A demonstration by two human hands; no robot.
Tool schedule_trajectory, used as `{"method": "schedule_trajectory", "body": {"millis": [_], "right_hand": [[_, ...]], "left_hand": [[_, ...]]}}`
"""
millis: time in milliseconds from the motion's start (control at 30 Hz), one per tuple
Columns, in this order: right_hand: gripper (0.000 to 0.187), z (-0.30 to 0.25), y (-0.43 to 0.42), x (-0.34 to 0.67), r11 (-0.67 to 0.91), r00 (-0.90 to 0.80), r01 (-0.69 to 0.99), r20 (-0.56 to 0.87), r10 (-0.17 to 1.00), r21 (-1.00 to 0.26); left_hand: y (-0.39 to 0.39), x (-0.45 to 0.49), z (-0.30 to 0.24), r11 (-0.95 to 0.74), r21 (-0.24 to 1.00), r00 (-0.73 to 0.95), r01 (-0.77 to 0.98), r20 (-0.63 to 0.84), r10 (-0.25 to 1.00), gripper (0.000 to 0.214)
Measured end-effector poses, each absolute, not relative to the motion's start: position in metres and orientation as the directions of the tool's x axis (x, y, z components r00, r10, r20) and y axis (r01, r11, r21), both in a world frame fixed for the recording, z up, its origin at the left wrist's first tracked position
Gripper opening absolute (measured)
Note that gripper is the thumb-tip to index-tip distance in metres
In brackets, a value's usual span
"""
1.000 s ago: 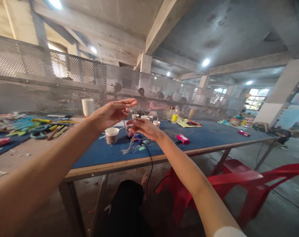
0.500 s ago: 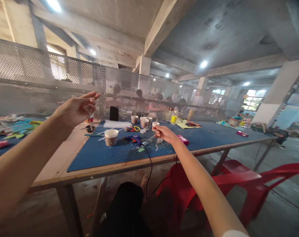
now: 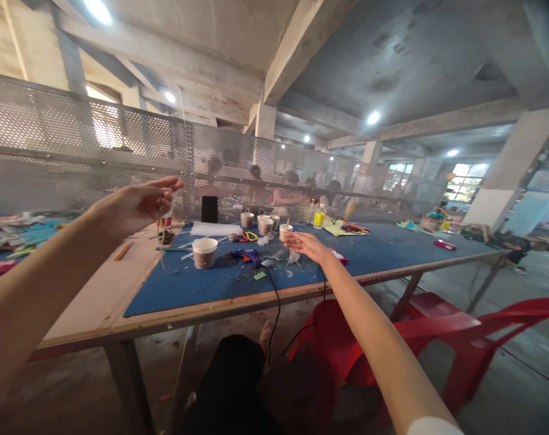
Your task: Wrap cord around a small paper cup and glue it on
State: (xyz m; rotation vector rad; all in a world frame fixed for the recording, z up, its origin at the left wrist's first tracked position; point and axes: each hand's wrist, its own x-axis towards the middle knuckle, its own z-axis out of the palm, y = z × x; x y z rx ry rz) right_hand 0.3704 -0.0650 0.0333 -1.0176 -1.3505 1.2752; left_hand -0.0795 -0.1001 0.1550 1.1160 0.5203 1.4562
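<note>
Two hands hover: left [image 3: 141, 204] seemingly pinching a strand [image 3: 158, 232], right [image 3: 305, 244] loosely uncurled.

Perforated metal screen [image 3: 161, 133] behind; red plastic chairs [image 3: 438, 329] at right

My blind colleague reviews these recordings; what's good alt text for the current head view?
A person's left hand and right hand are held apart above a cluttered, partly blue worktable. Between them in view are a large white-rimmed cup and a blue corded tool.
</note>
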Motion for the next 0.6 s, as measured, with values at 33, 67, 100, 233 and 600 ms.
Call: {"method": "schedule_trajectory", "body": {"millis": [33,67,100,233,600], "right_hand": [[0.026,0.036,-0.065,0.367,0.109,-0.190,-0.040,0.114,0.975,-0.993],[0.029,0.040,-0.065,0.361,0.120,-0.212,-0.033,0.124,0.969,-0.992],[0.033,0.045,-0.066,0.354,0.138,-0.234,-0.025,0.140,0.962,-0.990],[0.038,0.068,-0.073,0.309,0.269,-0.295,0.016,0.253,0.921,-0.963],[0.057,0.085,-0.086,0.234,0.362,-0.505,-0.054,0.338,0.794,-0.931]], "left_hand": [[-0.101,-0.076,0.154,-0.194,0.849,0.154,-0.492,0.304,0.940,0.035],[-0.101,-0.070,0.153,-0.164,0.868,0.178,-0.469,0.275,0.945,0.036],[-0.102,-0.063,0.151,-0.149,0.879,0.192,-0.453,0.260,0.946,0.035],[-0.107,-0.019,0.139,-0.070,0.944,0.309,-0.321,0.174,0.935,0.029],[-0.097,0.063,0.104,-0.037,0.961,0.346,-0.274,0.134,0.929,0.008]]}}
